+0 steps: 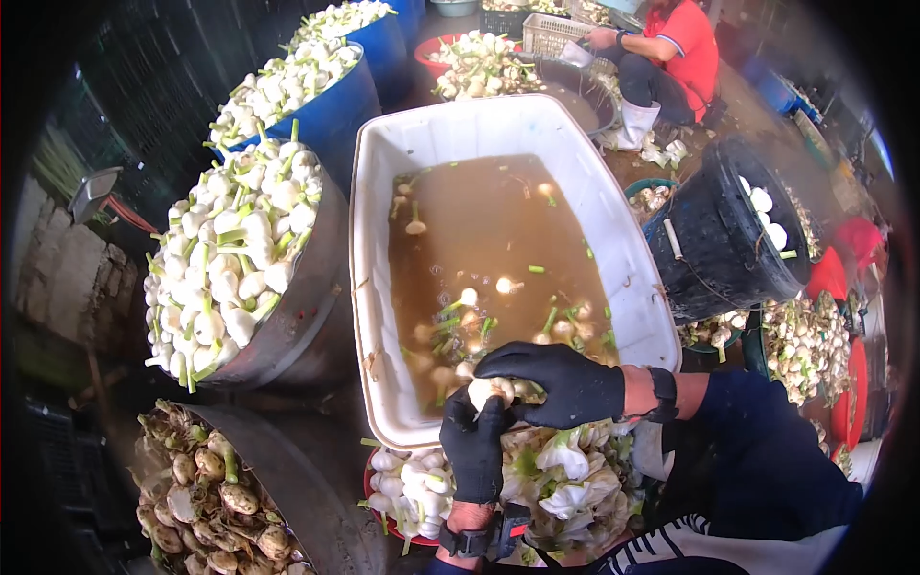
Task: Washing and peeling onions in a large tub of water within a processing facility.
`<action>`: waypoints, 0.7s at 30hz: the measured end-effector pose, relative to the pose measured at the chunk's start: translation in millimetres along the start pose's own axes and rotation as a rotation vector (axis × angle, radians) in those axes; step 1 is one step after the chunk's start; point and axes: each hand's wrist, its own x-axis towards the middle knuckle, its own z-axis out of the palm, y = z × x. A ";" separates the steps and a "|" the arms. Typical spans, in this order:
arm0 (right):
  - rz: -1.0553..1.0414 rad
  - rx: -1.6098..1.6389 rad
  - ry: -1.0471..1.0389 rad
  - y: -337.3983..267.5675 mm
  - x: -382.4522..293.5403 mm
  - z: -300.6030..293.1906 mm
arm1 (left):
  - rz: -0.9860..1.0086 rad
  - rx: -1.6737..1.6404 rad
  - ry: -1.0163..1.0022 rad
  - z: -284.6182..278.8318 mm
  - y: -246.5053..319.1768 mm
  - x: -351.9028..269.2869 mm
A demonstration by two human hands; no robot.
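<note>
Both of my hands wear black gloves and meet above the near end of a white plastic tub (632, 287) of murky brown water. A whitish garlic bulb (483, 394) is gripped between them. My left hand (471, 453) holds it from below, its thumb against the bulb. From the right, my right hand (568, 381) curls its fingers over the top; they partly hide the bulb. Several garlic bulbs with cut green stems float in the water, such as one pale bulb (509, 285). Under my hands lies a heap of peeled garlic skins (568, 474).
Cleaned garlic bulbs (413, 489) fill a red basin below the tub. At left stand drums heaped with white garlic (237, 244) and a container of soiled bulbs (215, 496). A black bucket (719, 237) stands right. A person in a red shirt (686, 50) sits at the back.
</note>
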 end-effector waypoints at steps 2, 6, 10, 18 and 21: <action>0.082 -0.020 0.111 -11.4 -7.7 -9.8 | 0.000 -0.038 0.022 4.9 3.4 -5.9; 0.074 -0.227 0.139 -9.8 -18.7 -3.7 | 0.143 0.108 0.032 4.6 -13.7 -9.0; -0.023 -0.449 0.184 -4.3 -26.7 6.2 | 0.383 0.449 0.098 5.8 -19.4 -7.5; -0.069 -0.652 0.105 0.4 -33.7 10.5 | 0.370 0.535 0.084 7.5 -18.2 -11.4; -0.045 -0.669 0.086 4.3 -38.2 14.7 | 0.370 0.610 0.066 9.4 -14.5 -15.2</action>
